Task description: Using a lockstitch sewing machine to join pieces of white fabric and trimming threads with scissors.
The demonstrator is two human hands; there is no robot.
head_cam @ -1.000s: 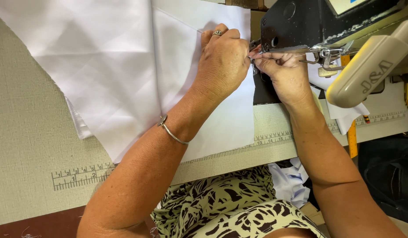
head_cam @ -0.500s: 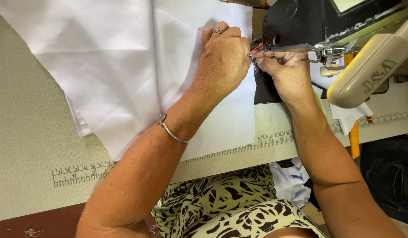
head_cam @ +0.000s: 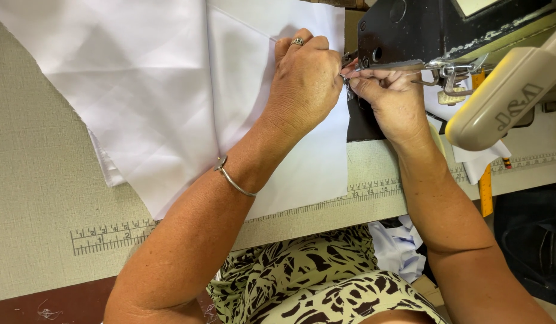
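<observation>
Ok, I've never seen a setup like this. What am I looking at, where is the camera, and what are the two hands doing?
The picture comes from a camera worn on the person's head, looking down at their own arms. They sit at a sewing table with ruler marks along its front edge. A large sheet of white cloth lies spread on it. At the top right stands a sewing machine, black with a cream-coloured part. The left hand, with a ring and a metal bracelet on the wrist, presses down on the cloth beside the machine. The right hand pinches something small and thin just under the machine's head; what it is cannot be made out. More white cloth hangs below the table edge by the person's lap.
</observation>
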